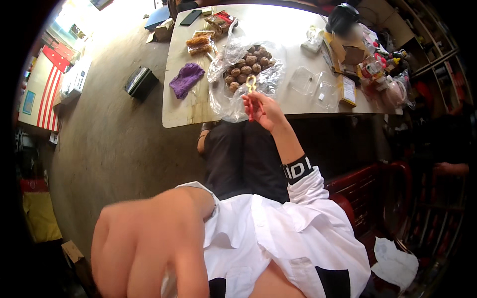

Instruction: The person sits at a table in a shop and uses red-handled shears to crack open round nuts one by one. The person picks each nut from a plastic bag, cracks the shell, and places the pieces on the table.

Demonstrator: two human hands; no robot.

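My right hand [267, 110] is closed around the red handles of a nutcracker [251, 83] at the table's near edge. The nutcracker's gold-coloured jaws point away from me, in front of a heap of brown walnuts [242, 70]. Those walnuts lie in an open clear plastic bag [218, 94] on the white table [293, 44]. Large and close at the lower left, my left hand [149, 243] is raised with its back showing and its fingers curled downward. Its fingertips are out of sight, so whatever they hold is hidden.
A purple cloth [187, 80], packaged snacks [200, 42] and a phone [191, 18] lie on the table's left side. Clear plastic containers [314, 83] and a yellow-edged box [347, 91] stand right, beside cluttered bottles and bags. A black box [141, 83] sits on the floor.
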